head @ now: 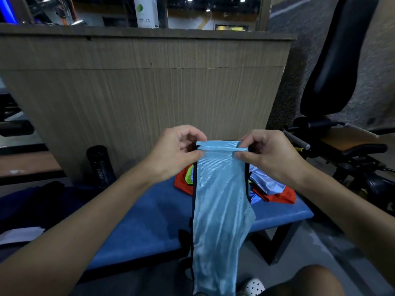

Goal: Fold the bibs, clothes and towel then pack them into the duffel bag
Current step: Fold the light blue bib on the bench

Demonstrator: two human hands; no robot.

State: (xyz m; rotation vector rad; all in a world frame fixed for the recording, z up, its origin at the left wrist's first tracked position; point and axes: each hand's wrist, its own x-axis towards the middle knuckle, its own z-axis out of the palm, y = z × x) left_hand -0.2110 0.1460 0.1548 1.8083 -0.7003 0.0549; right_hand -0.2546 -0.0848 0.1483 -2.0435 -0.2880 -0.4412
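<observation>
Blue bib (220, 199), hem cropped, top corners pinched in fingers of left hand (175, 154) and right hand (269, 155)

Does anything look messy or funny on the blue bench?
Yes: the heap of red, neon yellow and pale blue bibs lies crumpled on the blue padded bench, unfolded. The light blue mesh bib, pinched by the left hand and right hand, hangs straight.
</observation>
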